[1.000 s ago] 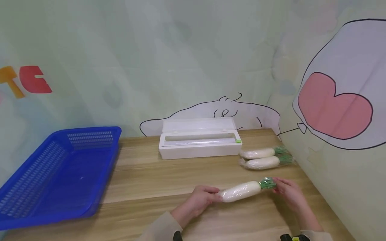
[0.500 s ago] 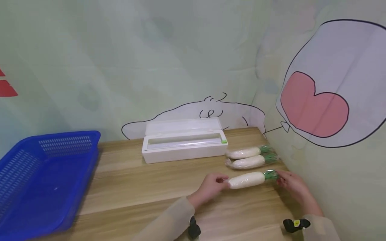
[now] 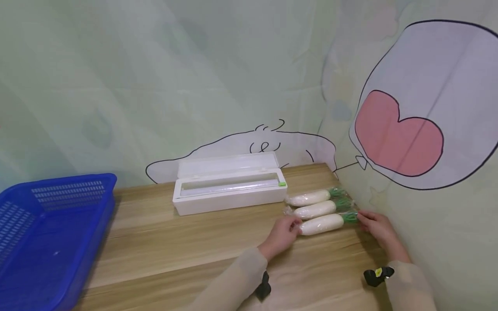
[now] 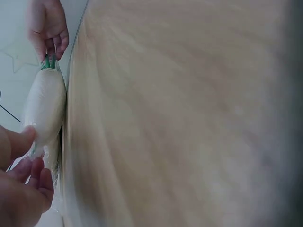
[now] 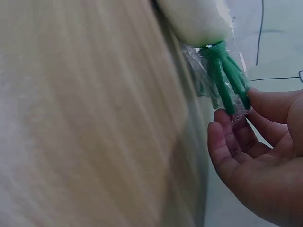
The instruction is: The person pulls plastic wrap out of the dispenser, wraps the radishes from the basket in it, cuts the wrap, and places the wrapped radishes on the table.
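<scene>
A white radish (image 3: 322, 224) with green stems, wrapped in clear film, lies between my two hands in the head view. At its left end my left hand (image 3: 285, 233) pinches the gathered film; the left wrist view shows thumb and fingers (image 4: 35, 172) meeting there. My right hand (image 3: 378, 225) holds the wrapped stem end, thumb and fingers pinching the film tip around the green stems (image 5: 223, 78) in the right wrist view. Right behind it, side by side, lie two more wrapped radishes, the middle one (image 3: 315, 210) and the far one (image 3: 309, 198).
A white cling film box (image 3: 231, 199) with its lid raised stands at the back, left of the radishes. The blue basket (image 3: 110, 203) is at the left. A printed curtain wall (image 3: 218, 77) borders the wooden table (image 3: 186, 259) behind and at the right.
Both hands have carried the wrapped radish away from the body, bringing it up beside the two others in a row. The head view has turned slightly right.
</scene>
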Action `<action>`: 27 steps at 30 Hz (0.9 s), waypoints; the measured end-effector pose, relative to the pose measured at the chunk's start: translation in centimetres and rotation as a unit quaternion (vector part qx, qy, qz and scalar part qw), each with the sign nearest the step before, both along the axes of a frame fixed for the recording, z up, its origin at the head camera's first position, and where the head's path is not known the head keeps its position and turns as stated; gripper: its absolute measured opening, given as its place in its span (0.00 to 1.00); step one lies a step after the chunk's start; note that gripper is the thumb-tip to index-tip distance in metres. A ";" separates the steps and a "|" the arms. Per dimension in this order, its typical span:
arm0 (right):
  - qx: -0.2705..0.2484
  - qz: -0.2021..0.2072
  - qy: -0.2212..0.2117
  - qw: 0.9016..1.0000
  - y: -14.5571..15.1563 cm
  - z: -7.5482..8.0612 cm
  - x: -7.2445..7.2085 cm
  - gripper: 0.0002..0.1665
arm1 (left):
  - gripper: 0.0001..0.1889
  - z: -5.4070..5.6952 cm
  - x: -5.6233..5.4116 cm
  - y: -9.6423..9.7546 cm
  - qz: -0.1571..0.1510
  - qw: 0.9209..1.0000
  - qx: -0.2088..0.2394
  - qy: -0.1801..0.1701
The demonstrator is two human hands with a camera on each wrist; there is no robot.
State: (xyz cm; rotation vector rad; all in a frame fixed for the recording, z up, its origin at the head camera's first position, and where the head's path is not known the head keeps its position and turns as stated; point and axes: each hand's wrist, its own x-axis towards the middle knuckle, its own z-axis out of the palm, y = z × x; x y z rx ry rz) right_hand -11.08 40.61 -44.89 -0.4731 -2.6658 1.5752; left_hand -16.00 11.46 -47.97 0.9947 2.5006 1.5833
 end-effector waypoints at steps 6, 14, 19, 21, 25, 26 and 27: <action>-0.017 0.006 0.000 1.000 -0.4 -0.5 -0.9 0.31 | 0.07 0.1 -0.3 -0.1 0.030 0.999 0.000 -0.018; 0.059 0.025 -0.018 0.998 -0.9 -0.7 -1.9 0.35 | 0.17 0.1 -0.5 -1.1 0.035 0.999 -0.011 -0.031; 0.210 0.065 0.006 0.976 -0.9 0.4 -1.7 0.36 | 0.28 0.8 -0.3 -1.8 0.036 0.998 -0.045 -0.040; 0.257 0.075 0.022 0.963 -0.9 1.4 -1.3 0.37 | 0.30 1.6 -0.2 -2.3 0.033 0.997 -0.060 -0.047; 0.301 0.083 0.072 0.947 -1.8 4.0 -0.4 0.38 | 0.33 3.7 -0.1 -4.7 0.027 0.994 -0.086 -0.056; 0.304 0.084 0.088 0.945 -2.3 4.7 -0.2 0.38 | 0.33 4.4 -0.1 -5.7 0.028 0.994 -0.094 -0.054; 0.306 0.086 0.110 0.942 -3.0 5.4 0.1 0.38 | 0.33 5.0 -0.2 -6.7 0.031 0.993 -0.101 -0.050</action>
